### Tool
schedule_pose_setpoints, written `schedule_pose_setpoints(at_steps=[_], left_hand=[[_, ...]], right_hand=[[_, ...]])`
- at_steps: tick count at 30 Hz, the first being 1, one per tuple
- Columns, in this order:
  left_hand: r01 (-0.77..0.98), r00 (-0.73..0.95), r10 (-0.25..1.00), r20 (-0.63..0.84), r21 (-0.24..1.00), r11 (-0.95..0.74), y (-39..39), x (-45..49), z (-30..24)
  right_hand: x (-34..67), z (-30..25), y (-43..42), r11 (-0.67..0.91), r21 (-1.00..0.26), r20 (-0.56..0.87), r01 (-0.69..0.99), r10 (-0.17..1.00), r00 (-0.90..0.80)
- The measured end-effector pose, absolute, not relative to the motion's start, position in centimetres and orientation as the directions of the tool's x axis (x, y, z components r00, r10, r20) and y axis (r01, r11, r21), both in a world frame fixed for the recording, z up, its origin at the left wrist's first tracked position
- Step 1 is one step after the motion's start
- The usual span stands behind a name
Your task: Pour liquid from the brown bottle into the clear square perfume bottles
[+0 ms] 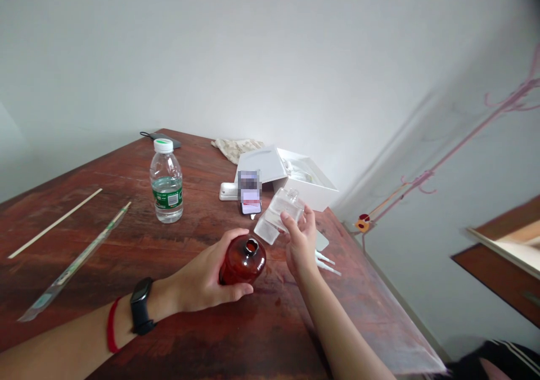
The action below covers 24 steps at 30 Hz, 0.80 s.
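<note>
My left hand (215, 270) is wrapped round a brown glass bottle (248, 270), which stands upright on the table with its narrow mouth uncovered. To its right, my right hand (300, 239) grips a clear flat-sided bottle (283, 204) between thumb and fingers, tilted, its short neck pointing up and away. Against that bottle's lower left is another clear block-like piece (266, 228); whether it is held or rests on the table I cannot tell. Thin white-tipped droppers or tubes (327, 263) lie just right of my right wrist.
A capped water bottle (167, 186) stands left on the wooden table (126, 239). Chopsticks, one loose (54, 222) and some wrapped (80, 259), lie further left. Behind are a phone (251, 202), a white case (228, 191), an open white box (314, 191) and a cloth (236, 148).
</note>
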<state>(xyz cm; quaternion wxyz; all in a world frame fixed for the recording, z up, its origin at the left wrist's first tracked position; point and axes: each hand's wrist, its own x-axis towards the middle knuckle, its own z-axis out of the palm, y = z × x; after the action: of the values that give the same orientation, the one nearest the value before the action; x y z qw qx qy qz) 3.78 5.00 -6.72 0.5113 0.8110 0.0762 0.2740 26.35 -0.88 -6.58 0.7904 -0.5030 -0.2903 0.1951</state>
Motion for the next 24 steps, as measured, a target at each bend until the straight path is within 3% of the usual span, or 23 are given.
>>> schedule_pose_setpoints(at_steps=[24], left_hand=[[-0.106, 0.854, 0.39, 0.345, 0.849, -0.517, 5.13, 3.67, -6.61]], right_hand=[[26.29, -6.58, -0.93, 0.415, -0.91, 0.279, -0.006, 0.622, 0.732]])
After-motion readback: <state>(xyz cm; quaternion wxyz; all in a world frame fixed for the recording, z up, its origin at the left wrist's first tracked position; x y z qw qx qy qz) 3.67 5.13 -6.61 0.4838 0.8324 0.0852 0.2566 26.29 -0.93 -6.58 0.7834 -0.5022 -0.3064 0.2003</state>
